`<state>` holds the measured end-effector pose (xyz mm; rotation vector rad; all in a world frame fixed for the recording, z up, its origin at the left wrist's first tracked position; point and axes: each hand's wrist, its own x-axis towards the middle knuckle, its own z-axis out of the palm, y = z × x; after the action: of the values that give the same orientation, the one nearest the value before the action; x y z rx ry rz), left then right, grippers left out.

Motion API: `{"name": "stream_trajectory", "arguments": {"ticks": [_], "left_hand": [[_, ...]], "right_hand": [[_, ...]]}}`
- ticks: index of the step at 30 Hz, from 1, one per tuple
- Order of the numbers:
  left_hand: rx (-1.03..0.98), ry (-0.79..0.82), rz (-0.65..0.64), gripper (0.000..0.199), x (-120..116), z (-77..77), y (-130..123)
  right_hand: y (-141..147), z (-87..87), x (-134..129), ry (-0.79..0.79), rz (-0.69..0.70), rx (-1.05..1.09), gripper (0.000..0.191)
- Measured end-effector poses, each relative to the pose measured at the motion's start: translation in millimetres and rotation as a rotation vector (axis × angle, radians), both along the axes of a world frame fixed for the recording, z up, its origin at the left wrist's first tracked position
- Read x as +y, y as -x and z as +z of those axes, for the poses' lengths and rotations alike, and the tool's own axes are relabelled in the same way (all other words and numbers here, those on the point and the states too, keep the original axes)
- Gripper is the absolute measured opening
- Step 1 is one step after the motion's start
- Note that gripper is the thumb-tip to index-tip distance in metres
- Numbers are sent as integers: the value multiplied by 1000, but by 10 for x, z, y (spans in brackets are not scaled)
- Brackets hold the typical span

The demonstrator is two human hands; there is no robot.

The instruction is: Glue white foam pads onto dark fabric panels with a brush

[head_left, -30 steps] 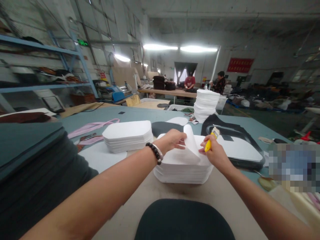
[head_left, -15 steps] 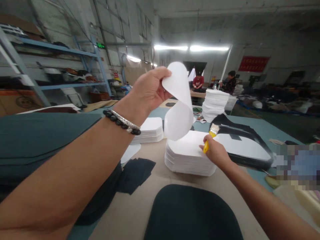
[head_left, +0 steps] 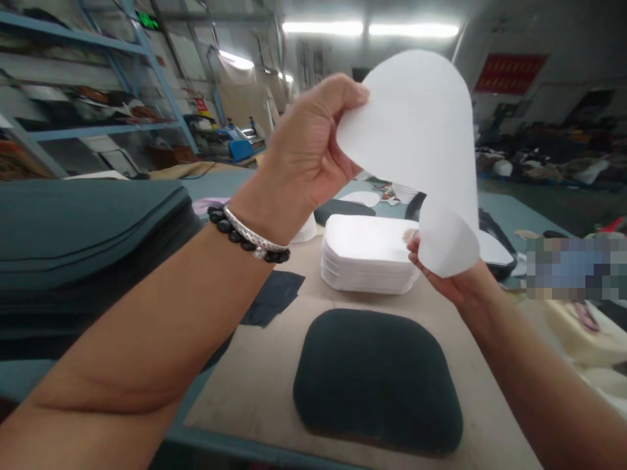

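Pinched in my left hand (head_left: 318, 143) is one edge of a white sheet (head_left: 421, 124), raised in the air and curling down on the right. My right hand (head_left: 441, 271) is partly behind the sheet's lower curl. Its fingers are closed on a brush, of which only the pale bristles (head_left: 409, 235) show, beside the stack of white sheets (head_left: 367, 238). Nearer to me, a dark green rounded panel (head_left: 377, 378) lies flat on the beige board (head_left: 255, 391). Dark cloth pieces (head_left: 275, 295) lie left of the panel.
A tall pile of dark green panels (head_left: 88, 261) stands at the left. Blue shelving (head_left: 98, 130) is behind it. Cream containers (head_left: 578, 333) sit at the right edge. More dark and white pieces (head_left: 494, 248) lie beyond my right hand.
The white sheet in my left hand is nearer and larger in view, and now covers part of my right hand and the brush. The view has tilted down, showing the whole dark panel.
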<state>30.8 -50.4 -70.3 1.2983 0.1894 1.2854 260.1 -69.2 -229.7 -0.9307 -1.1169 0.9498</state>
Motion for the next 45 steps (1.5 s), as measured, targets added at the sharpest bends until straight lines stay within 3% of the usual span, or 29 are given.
{"name": "stream_trajectory", "arguments": {"ticks": [4, 8, 10, 14, 16, 18, 21, 24, 33, 45], "left_hand": [[130, 12, 195, 15, -16, -383, 337], [493, 112, 477, 13, -142, -1110, 714], [617, 207, 493, 17, -275, -1560, 854], [890, 366, 367, 30, -614, -2409, 1009], [999, 388, 359, 37, -775, -2724, 1040], [1072, 390, 378, 40, -898, -2936, 1050], [1151, 406, 413, 41, -980, -3082, 1036], [1221, 409, 444, 41, -961, -3114, 1001], [1308, 437, 426, 43, -887, -3217, 974], [1309, 485, 425, 40, -911, -3304, 954]], "right_hand": [[-303, -170, -138, -141, -268, 49, 39], [-561, -414, -571, -158, -493, -189, 39], [-610, -580, -853, -84, -537, -392, 39], [-575, -1051, -1369, 92, -521, -809, 33], [-527, -1301, -1569, 188, -498, -915, 28], [-478, -1501, -1723, 293, -482, -958, 26], [-419, -1660, -1854, 408, -474, -965, 24], [-393, -1683, -1877, 469, -469, -978, 25], [-391, -1669, -1782, 507, -473, -1030, 30], [-559, -1882, -1841, 552, -438, -1160, 38]]}}
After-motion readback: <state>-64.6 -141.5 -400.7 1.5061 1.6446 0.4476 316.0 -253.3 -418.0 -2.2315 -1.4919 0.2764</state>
